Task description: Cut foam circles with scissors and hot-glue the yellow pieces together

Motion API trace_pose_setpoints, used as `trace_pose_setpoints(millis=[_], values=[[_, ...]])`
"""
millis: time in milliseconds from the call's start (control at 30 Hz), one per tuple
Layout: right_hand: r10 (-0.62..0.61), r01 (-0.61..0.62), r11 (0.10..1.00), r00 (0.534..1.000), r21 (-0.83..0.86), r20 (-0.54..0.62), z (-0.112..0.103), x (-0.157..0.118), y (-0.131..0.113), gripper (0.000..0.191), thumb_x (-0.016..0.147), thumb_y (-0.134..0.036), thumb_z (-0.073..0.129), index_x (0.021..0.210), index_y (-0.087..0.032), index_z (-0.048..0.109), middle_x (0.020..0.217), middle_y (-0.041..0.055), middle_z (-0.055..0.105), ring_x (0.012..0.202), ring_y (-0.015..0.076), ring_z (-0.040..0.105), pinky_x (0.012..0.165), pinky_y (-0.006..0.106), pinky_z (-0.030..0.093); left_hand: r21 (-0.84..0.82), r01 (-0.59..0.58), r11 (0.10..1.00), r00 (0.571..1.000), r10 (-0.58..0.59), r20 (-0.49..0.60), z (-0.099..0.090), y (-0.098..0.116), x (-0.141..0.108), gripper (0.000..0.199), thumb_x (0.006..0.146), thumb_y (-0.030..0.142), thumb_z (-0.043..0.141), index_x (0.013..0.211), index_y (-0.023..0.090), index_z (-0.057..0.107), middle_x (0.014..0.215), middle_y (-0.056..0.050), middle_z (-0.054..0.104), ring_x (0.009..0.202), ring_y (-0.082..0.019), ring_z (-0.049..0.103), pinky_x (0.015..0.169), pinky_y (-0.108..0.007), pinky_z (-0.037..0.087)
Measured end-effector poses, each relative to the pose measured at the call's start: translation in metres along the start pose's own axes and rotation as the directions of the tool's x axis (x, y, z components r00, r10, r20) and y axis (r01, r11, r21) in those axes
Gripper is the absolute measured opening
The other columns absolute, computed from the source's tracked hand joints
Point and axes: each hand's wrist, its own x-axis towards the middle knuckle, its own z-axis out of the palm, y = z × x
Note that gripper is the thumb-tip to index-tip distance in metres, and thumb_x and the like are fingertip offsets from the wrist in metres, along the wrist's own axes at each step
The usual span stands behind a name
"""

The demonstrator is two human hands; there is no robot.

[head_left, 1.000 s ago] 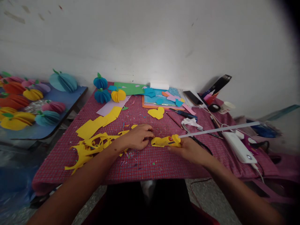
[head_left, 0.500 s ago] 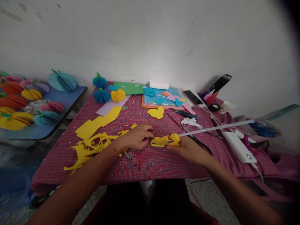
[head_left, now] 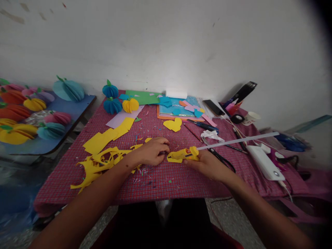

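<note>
My right hand [head_left: 209, 165] is wrapped around a yellow hot glue gun [head_left: 190, 153], its nozzle pointing left. A long translucent glue stick [head_left: 238, 141] runs out of the gun's back end. Under the nozzle lies a small yellow paper cutout [head_left: 175, 160]. My left hand [head_left: 155, 151] rests on the table just left of it, with curled fingers and the fingertips at the cutout's left edge; the grip itself is partly hidden. Yellow paper scraps [head_left: 103, 162] lie beside my left forearm. Beyond the gun sits a stack of yellow cutouts [head_left: 173, 125].
Finished paper pumpkins [head_left: 112, 105] stand at the back left, more on a blue side table [head_left: 77, 119]. Coloured sheets [head_left: 145, 98], scissors [head_left: 220, 159], a phone [head_left: 213, 107], a paper cup [head_left: 250, 118] and a white power strip [head_left: 264, 162] surround the work area.
The glue gun has tilted slightly and its glue stick's far end has shifted a little left. My left hand has barely moved.
</note>
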Motion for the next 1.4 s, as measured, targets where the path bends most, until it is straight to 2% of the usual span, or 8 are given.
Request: trace_pose_setpoints(millis=[133, 467, 667, 1000, 1400], values=[[0.007, -0.007, 1.000, 0.999, -0.005, 0.043, -0.0010, -0.0009, -0.0012, 0.024, 0.086, -0.036, 0.062, 0.100, -0.021, 0.074, 0.088, 0.0039, 0.076, 0.076, 0.0240, 0.068, 0.067, 0.033, 0.053, -0.010, -0.002, 1.000, 1.000, 0.002, 0.003, -0.0002, 0.0003, 0.0006, 0.025, 0.080, 0.012, 0.055, 0.100, 0.020, 0.068, 0.123, -0.009, 0.058, 0.113, -0.023, 0.056, 0.098, -0.036, 0.045], [-0.003, 0.003, 1.000, 1.000, 0.019, 0.031, -0.0017, -0.0038, 0.0015, 0.020, 0.083, -0.038, 0.066, 0.090, -0.021, 0.074, 0.078, 0.0026, 0.073, 0.074, 0.0229, 0.066, 0.067, 0.033, 0.052, 0.010, -0.023, 1.000, 0.999, 0.023, 0.026, -0.0004, -0.0011, 0.0009, 0.030, 0.082, 0.015, 0.054, 0.106, 0.022, 0.071, 0.125, -0.009, 0.058, 0.113, -0.025, 0.056, 0.098, -0.040, 0.045], [0.006, -0.006, 1.000, 0.998, 0.007, 0.055, -0.0038, -0.0061, -0.0038, 0.020, 0.084, -0.037, 0.065, 0.093, -0.022, 0.074, 0.080, 0.0023, 0.074, 0.073, 0.0224, 0.066, 0.067, 0.032, 0.051, 0.011, -0.015, 1.000, 1.000, 0.015, 0.025, 0.0004, -0.0013, 0.0004, 0.032, 0.083, 0.015, 0.053, 0.108, 0.022, 0.070, 0.126, -0.009, 0.058, 0.114, -0.024, 0.056, 0.099, -0.040, 0.044], [0.023, -0.023, 0.999, 1.000, -0.030, 0.010, -0.0019, -0.0017, -0.0062, 0.023, 0.083, -0.036, 0.065, 0.100, -0.023, 0.074, 0.082, 0.0038, 0.075, 0.080, 0.0260, 0.068, 0.071, 0.035, 0.053, 0.007, -0.012, 1.000, 1.000, 0.012, 0.023, -0.0004, -0.0002, 0.0008, 0.029, 0.082, 0.014, 0.053, 0.106, 0.021, 0.069, 0.123, -0.009, 0.058, 0.113, -0.024, 0.056, 0.098, -0.038, 0.045], [0.039, -0.039, 0.997, 0.999, -0.069, -0.008, -0.0015, 0.0010, -0.0059, 0.023, 0.085, -0.036, 0.064, 0.099, -0.021, 0.075, 0.085, 0.0054, 0.076, 0.077, 0.0255, 0.068, 0.067, 0.033, 0.052, -0.031, 0.012, 0.999, 1.000, -0.012, 0.012, -0.0009, -0.0014, 0.0013, 0.012, 0.079, 0.013, 0.056, 0.086, 0.018, 0.064, 0.119, -0.010, 0.059, 0.110, -0.023, 0.057, 0.096, -0.036, 0.046]])
